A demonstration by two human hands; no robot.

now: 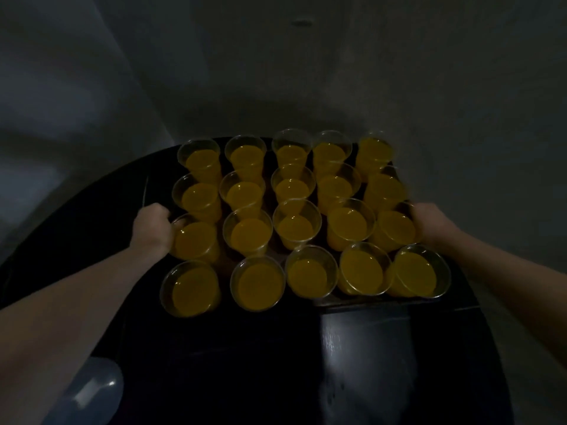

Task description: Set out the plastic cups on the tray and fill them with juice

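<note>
Orange juice fills every clear plastic cup in the centre of the frame, twenty of them packed in four rows of five on a dark tray. The tray's near edge shows only as a thin pale line below the front row; the rest is lost in the dim light. It sits over, or just above, a round black worktop; which of the two cannot be told.

The left hand holds the tray's left side at mid-left of the frame, fingers curled under and out of sight. The right hand holds the opposite side at mid-right, its fingers also hidden behind the cups.

Setting out and filling look finished, so the step in hand appears to be carrying or placing the loaded tray. To do it well, both sides should rise and travel together, level and slow, since the cups are thin-walled, tapered, light and nearly brimful. They touch rim to rim, so one tipping would likely push its neighbours.

At the lower left of the frame, a pale translucent plastic shape with a glossy highlight lies blurred.
</note>
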